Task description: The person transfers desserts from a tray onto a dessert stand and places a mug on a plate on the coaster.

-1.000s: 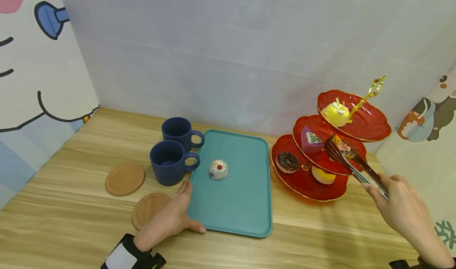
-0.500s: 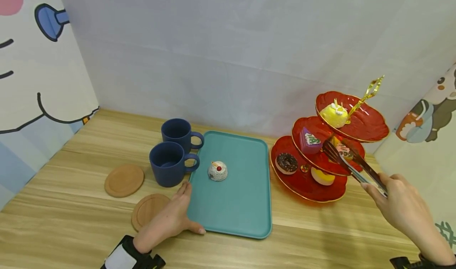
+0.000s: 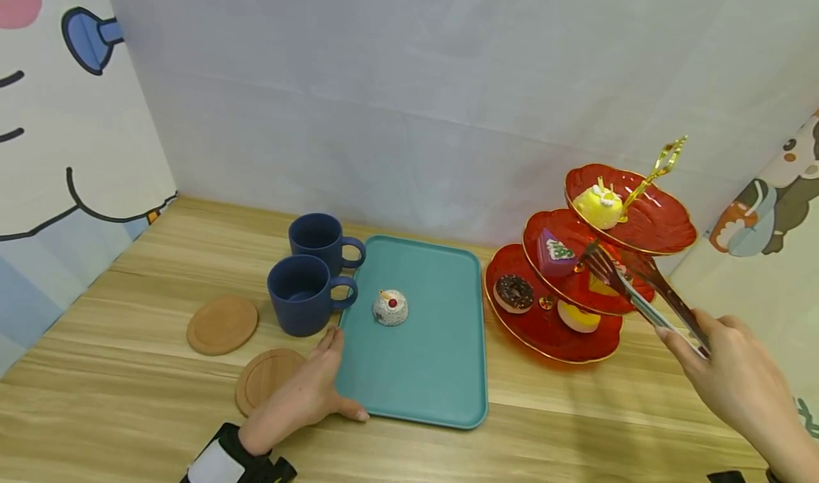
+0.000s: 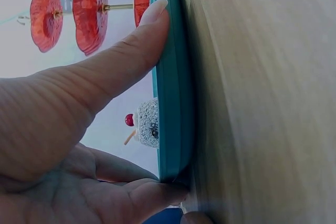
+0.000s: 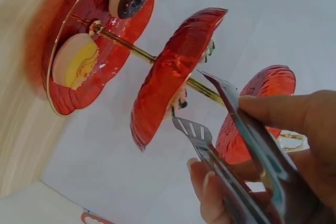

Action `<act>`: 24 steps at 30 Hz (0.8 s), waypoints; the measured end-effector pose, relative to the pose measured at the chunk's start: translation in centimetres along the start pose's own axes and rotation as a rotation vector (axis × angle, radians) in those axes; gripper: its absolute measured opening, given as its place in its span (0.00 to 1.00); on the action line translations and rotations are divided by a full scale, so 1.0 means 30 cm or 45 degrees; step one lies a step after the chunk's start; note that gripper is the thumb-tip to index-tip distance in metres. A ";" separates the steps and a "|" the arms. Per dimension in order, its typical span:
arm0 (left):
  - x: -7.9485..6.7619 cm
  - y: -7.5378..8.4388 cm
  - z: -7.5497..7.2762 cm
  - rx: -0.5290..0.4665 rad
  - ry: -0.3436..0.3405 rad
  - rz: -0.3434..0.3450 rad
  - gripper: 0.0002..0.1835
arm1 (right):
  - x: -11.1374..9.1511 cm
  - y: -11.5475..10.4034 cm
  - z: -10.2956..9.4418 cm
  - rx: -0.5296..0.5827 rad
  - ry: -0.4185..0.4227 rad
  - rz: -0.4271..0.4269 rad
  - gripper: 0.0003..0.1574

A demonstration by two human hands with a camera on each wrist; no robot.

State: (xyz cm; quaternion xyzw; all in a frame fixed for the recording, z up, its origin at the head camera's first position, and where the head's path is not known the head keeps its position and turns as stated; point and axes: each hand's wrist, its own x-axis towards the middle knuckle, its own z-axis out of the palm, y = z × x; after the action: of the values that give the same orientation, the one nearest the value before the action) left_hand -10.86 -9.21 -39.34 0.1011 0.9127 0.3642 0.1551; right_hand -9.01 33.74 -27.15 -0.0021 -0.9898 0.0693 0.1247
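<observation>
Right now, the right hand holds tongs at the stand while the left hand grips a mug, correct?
Not quite: what the left hand touches is the tray, as the left wrist view shows. The right hand does hold tongs at the stand.

A staged booth, seemingly: pale creased backdrop [image 3: 384, 113] far, cartoon-printed panels [image 3: 38, 170] left and right, wood-grain surface [image 3: 563, 426] between.

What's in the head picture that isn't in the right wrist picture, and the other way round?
Only the head view: two blue mugs, two wooden coasters, the white cake and the left hand. Only the right wrist view: the underside of the middle red plate. Both: the right hand, the tongs, the chocolate doughnut and the yellow doughnut.
</observation>
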 end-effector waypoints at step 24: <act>0.002 -0.006 0.001 0.006 0.008 0.018 0.68 | -0.065 -0.110 -0.010 0.057 0.061 -0.016 0.33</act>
State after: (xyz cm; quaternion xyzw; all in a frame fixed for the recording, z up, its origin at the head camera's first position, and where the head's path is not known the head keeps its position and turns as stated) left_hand -10.92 -9.29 -39.50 0.1067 0.9133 0.3635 0.1495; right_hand -7.00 30.48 -26.88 0.0051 -0.9847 0.0906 0.1488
